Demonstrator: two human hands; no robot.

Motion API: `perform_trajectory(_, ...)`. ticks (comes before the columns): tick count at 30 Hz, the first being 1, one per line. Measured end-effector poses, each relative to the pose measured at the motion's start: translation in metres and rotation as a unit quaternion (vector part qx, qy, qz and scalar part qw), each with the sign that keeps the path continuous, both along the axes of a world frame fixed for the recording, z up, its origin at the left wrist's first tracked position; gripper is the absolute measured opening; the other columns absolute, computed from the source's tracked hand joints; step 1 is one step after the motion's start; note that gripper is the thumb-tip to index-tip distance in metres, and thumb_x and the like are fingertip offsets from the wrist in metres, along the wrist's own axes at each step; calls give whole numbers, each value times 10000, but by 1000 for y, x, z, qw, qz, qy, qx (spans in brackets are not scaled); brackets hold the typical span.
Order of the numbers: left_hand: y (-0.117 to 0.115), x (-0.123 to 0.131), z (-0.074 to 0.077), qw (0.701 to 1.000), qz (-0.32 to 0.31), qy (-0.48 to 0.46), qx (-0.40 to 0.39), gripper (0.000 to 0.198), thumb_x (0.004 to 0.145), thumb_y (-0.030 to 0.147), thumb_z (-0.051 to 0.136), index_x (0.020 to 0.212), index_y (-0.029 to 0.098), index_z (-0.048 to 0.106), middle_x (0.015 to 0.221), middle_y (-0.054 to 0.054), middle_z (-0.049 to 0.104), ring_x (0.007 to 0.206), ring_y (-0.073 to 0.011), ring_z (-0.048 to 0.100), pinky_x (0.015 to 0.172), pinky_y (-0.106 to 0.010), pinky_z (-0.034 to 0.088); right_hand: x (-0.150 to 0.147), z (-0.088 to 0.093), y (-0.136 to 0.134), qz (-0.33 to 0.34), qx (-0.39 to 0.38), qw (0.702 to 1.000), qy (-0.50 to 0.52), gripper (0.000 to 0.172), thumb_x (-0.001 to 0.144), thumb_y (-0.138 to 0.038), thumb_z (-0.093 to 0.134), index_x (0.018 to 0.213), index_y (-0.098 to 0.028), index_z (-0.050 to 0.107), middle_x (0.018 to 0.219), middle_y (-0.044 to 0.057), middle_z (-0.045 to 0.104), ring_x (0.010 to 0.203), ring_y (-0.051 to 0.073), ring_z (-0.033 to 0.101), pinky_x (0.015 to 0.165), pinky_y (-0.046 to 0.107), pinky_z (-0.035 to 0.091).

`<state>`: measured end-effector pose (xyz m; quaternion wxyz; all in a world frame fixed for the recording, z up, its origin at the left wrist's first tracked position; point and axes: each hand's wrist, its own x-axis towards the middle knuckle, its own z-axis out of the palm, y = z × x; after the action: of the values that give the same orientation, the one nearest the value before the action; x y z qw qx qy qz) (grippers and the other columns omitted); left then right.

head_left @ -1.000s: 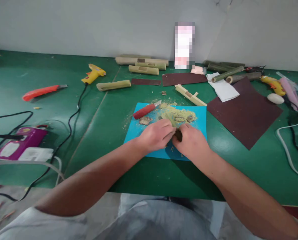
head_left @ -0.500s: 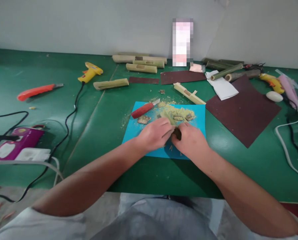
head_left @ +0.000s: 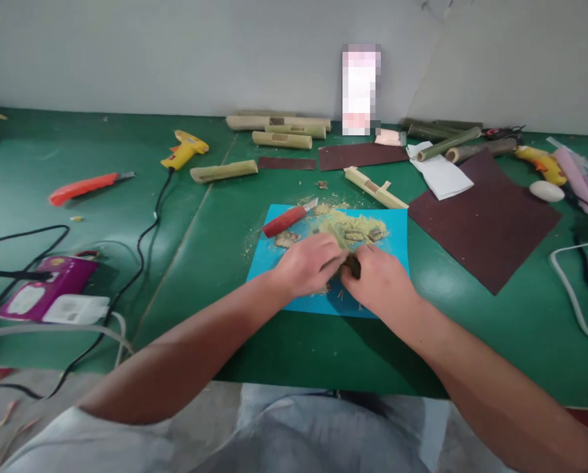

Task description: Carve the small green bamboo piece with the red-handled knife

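My left hand and my right hand meet over a blue sheet, fingers closed. Between them is a greenish bamboo piece, mostly covered by the fingers. A dark olive part shows by my right thumb; I cannot tell whether it belongs to the same piece. Pale yellow-green dust and brownish chips are scattered on the sheet beyond my fingers. Left of the dust lies a red-handled knife. A few tiny slivers rest near my wrists.
Cut bamboo tubes lie along the back, and another behind the sheet. Brown sheets and white paper are at right. A yellow glue gun, an orange cutter and a purple power strip with cords occupy the left.
The camera view has shifted slightly, so the table's contents appear a little lower and farther right. Both hands stay together over the blue sheet with nearly the same grip.
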<state>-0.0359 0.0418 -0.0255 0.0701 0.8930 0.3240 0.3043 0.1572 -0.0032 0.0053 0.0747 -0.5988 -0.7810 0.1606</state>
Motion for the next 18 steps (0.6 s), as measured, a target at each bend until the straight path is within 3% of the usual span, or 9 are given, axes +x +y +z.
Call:
perform_trajectory(4, 9, -8, 0, 996, 75, -44, 20, 216, 1018, 244, 561, 882, 160, 707, 798, -52, 673, 780, -185, 630, 725, -328, 525, 0, 0, 0, -2, 3, 1000, -4, 179, 933, -289, 552, 953, -151, 664, 964, 116, 718, 770, 214, 646, 605, 340, 348)
perform_trajectory(8, 7, -9, -1, 1000, 30, -8, 5, 231, 1029, 257, 531, 926, 174, 721, 827, -55, 693, 807, -184, 649, 735, -317, 540, 1, 0, -1, 0, 2, 1000, 0, 169, 928, -279, 551, 949, -153, 662, 955, 112, 715, 760, 205, 640, 600, 333, 349)
perform_trajectory(11, 5, -6, -2, 997, 69, -31, 11, 235, 1025, 263, 542, 906, 172, 722, 828, -58, 700, 807, -186, 652, 757, -331, 546, 1, 0, -1, -7, 5, 1000, -4, 181, 937, -284, 540, 950, -151, 662, 963, 117, 714, 762, 204, 640, 602, 332, 351)
perform_trajectory(14, 5, -4, -3, 998, 44, -33, -2, 224, 1019, 267, 549, 950, 174, 741, 863, -68, 716, 837, -193, 663, 764, -335, 549, 1, 0, 0, -2, 6, 1000, -2, 167, 929, -278, 550, 942, -152, 660, 951, 114, 714, 769, 208, 642, 605, 329, 356)
perform_trajectory(16, 5, -3, -2, 997, 33, -62, -29, 203, 1004, 261, 574, 949, 179, 751, 869, -63, 728, 842, -186, 669, 773, -329, 546, 1, -1, 0, 0, 6, 1000, -1, 168, 928, -280, 551, 944, -153, 660, 951, 113, 714, 773, 207, 643, 606, 327, 358)
perform_trajectory(18, 7, -3, 1, 985, 79, -130, -77, 156, 969, 247, 624, 920, 188, 760, 881, -54, 737, 852, -176, 670, 788, -321, 537, 1, -1, 0, -5, 6, 1000, -2, 175, 931, -287, 546, 949, -156, 661, 957, 112, 714, 766, 203, 641, 602, 328, 353)
